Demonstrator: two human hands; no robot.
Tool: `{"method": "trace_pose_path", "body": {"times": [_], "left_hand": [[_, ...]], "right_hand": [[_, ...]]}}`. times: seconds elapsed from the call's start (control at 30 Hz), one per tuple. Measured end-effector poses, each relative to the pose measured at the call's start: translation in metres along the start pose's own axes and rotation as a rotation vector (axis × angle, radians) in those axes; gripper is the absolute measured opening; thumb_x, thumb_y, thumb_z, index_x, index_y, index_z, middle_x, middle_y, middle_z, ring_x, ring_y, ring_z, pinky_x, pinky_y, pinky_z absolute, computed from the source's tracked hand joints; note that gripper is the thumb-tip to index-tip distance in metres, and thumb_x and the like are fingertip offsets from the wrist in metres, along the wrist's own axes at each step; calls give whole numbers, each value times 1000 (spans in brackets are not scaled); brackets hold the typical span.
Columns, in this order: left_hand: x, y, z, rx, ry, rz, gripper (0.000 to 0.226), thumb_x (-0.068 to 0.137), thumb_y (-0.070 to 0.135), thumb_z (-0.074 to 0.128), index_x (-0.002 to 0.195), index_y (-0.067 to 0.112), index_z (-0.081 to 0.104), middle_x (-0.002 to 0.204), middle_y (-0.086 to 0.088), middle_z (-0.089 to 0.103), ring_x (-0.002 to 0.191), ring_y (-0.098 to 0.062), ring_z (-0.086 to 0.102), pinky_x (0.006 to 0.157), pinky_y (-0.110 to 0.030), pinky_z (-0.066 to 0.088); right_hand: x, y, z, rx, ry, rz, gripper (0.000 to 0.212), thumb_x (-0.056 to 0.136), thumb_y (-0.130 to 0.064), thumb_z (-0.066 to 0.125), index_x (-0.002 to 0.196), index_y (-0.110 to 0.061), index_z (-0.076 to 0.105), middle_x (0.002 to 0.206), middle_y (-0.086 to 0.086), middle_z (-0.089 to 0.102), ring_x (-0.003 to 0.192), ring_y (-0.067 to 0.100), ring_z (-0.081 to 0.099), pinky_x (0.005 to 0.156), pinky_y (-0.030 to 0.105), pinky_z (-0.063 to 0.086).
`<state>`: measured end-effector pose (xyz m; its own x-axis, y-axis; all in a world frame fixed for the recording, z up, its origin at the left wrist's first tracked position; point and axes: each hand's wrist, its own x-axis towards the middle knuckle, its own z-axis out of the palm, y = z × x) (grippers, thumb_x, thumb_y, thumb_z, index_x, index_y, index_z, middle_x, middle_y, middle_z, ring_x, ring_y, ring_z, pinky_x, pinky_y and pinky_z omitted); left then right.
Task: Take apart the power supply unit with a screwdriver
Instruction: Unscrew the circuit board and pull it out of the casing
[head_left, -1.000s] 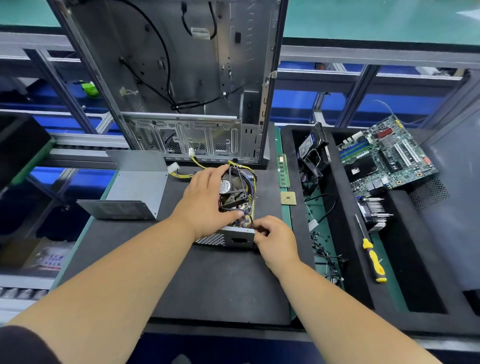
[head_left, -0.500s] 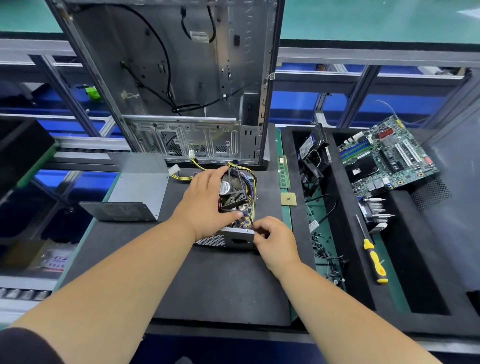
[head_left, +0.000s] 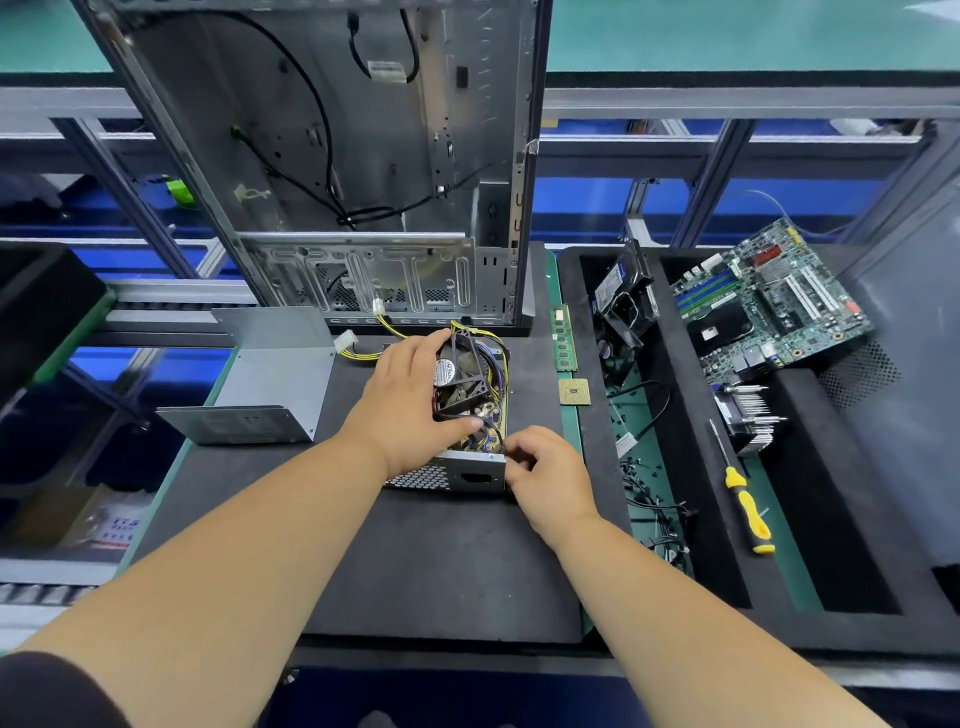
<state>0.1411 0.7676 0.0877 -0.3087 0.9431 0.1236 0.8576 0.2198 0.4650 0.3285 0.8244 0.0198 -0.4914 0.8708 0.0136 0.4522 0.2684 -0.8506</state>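
The left hand (head_left: 402, 402) lies over the opened power supply unit (head_left: 457, 441) at the centre of the frame, fingers curved round the square black cooling fan (head_left: 461, 366), thumb tip pressed among the wiring below it. The right hand (head_left: 545, 475) sits curled at the unit's near right corner, fingertips pinching a thin black wire (head_left: 500, 435). The unit is a grey sheet-metal box with a perforated near face, resting on a matte black foam mat (head_left: 415, 545). Yellow and black cables (head_left: 384, 325) trail from it towards the upper centre, where a bare steel computer case (head_left: 332, 156) stands upright. Left of centre lies the folded metal PSU cover (head_left: 270, 384). To the right, a green RAM stick (head_left: 562, 338) and square CPU (head_left: 574, 391) sit beside a black foam tray (head_left: 727, 571) holding a yellow-handled screwdriver (head_left: 745, 499), finned heatsink (head_left: 750, 421) and green motherboard (head_left: 769, 306).
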Motion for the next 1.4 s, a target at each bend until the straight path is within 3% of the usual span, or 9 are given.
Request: {"method": "trace_pose_path", "body": {"times": [0.1, 0.27, 0.37, 0.5, 0.83, 0.97, 1.1, 1.3, 1.4], "left_hand": [[0, 0, 0, -3, 0, -2, 104, 74, 59, 74, 153, 33, 12, 150, 5, 26, 141, -15, 16, 117, -39, 23], [-1, 0, -1, 1, -10, -2, 104, 74, 60, 73, 153, 34, 11, 151, 6, 24, 142, -14, 15, 116, -39, 21], [0, 0, -1, -4, -9, 4, 103, 74, 59, 73, 153, 34, 12, 150, 6, 25, 141, -13, 16, 116, -38, 22], [0, 0, -2, -8, -3, 4, 103, 74, 58, 73, 153, 33, 12, 150, 6, 25, 140, -13, 16, 116, -39, 22], [0, 0, -2, -16, -3, 6, 103, 74, 58, 74, 153, 34, 12, 149, 7, 25, 139, -11, 16, 116, -38, 22], [0, -1, -2, -30, 0, 6, 102, 75, 56, 74, 153, 33, 13, 150, 6, 25, 140, -12, 15, 116, -36, 20], [0, -1, -2, -34, -6, 2, 98, 77, 56, 73, 152, 33, 14, 151, 5, 25, 142, -13, 15, 117, -38, 21], [0, 1, -3, -25, 5, 0, 97, 78, 55, 73, 152, 31, 16, 151, 5, 27, 141, -14, 17, 116, -37, 22], [0, 1, -3, -26, 4, 2, 97, 77, 55, 73, 152, 31, 16, 150, 5, 27, 141, -14, 17, 116, -37, 22]], "right_hand": [[4, -2, -1, -10, -10, 37, 17, 82, -5, 70, 85, -22, 71, 78, -13, 55, 68, 5, 50, 62, 9, 37], [-3, -1, -2, 25, -4, -14, 31, 80, 0, 70, 76, -30, 63, 78, -9, 57, 67, 3, 51, 63, 9, 39], [0, -2, -1, 6, 1, 11, 28, 81, -4, 70, 78, -31, 64, 78, -11, 57, 68, 4, 51, 63, 9, 39], [1, -3, -1, 12, 3, 37, 28, 81, -5, 71, 78, -32, 64, 78, -11, 58, 65, 5, 50, 65, 18, 43], [1, -3, -1, 45, 24, 39, 27, 80, -1, 70, 78, -28, 67, 81, -7, 60, 70, -2, 52, 64, 7, 39], [-3, -5, 0, 13, 1, 20, 33, 81, -1, 69, 76, -33, 63, 79, -12, 58, 65, 3, 50, 64, 12, 40], [6, -13, -4, -8, -50, 121, 23, 83, -6, 68, 81, -28, 65, 84, -6, 63, 69, 9, 53, 70, 25, 46], [7, -10, -6, -107, -91, -23, 24, 81, 1, 67, 79, -23, 66, 83, -5, 58, 73, 12, 51, 65, 12, 38], [12, -7, -6, 6, -90, 84, 29, 83, 0, 70, 78, -27, 62, 80, -3, 60, 67, 11, 52, 69, 23, 48]]}}
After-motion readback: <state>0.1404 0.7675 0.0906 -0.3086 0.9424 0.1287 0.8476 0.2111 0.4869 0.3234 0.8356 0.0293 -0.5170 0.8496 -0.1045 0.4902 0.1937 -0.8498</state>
